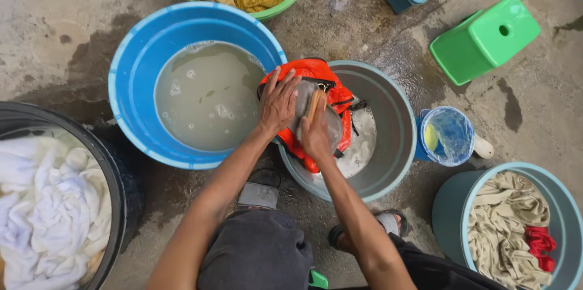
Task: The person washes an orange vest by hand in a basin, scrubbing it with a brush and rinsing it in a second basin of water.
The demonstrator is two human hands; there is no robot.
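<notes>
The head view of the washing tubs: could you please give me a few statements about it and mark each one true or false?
1. The right hand holds a wooden brush over the orange bag. True.
2. The left hand rests flat on the bag. True.
3. The blue tub is dry. False: it holds murky water.
4. The green stool stands upright. False: it lies tipped on its side.
5. The black tub holds white laundry. True.
</notes>
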